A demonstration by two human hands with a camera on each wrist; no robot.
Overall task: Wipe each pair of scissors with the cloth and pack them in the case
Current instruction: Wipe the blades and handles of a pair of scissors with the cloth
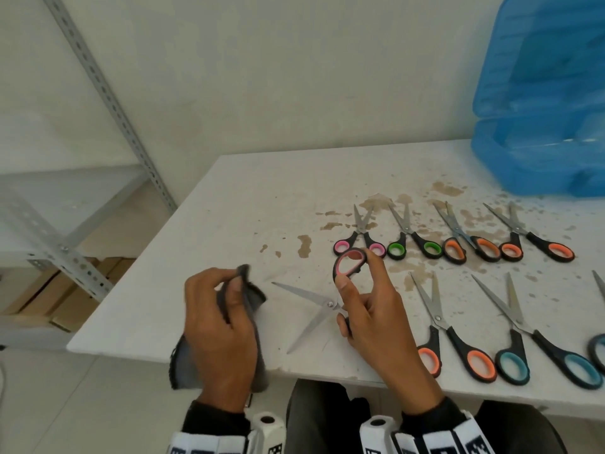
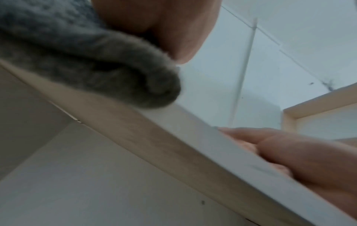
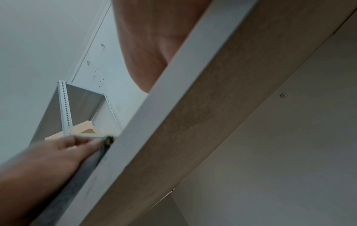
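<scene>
Left hand (image 1: 220, 326) grips the grey cloth (image 1: 252, 298), fingers curled round it; part of the cloth bunches above the thumb, the rest hangs past the near worktop edge. Left wrist view: cloth (image 2: 92, 64) fills the upper left, blurred, against the palm.

Right hand (image 1: 376, 317) holds the pink-handled scissors (image 1: 322, 304) off the worktop (image 1: 212, 204): thumb and forefinger pinch the upper handle loop, remaining fingers curl by the lower handle. Blades are spread wide and point left toward the cloth, not touching it.

Other scissors lie flat and open on the worktop in two rows. Far row: pink pair (image 1: 360, 237), green pair (image 1: 413, 239), two orange pairs (image 1: 471, 239) (image 1: 537, 237). Near row: orange pair (image 1: 453, 335), teal pair (image 1: 537, 342), another pair cut off at the right edge.

Blue case (image 1: 540, 103) stands open at the far right corner, lid up. Brown stains spot the worktop around the far row. Metal shelving rack (image 1: 108, 106) left of the worktop, cardboard boxes beneath it.
</scene>
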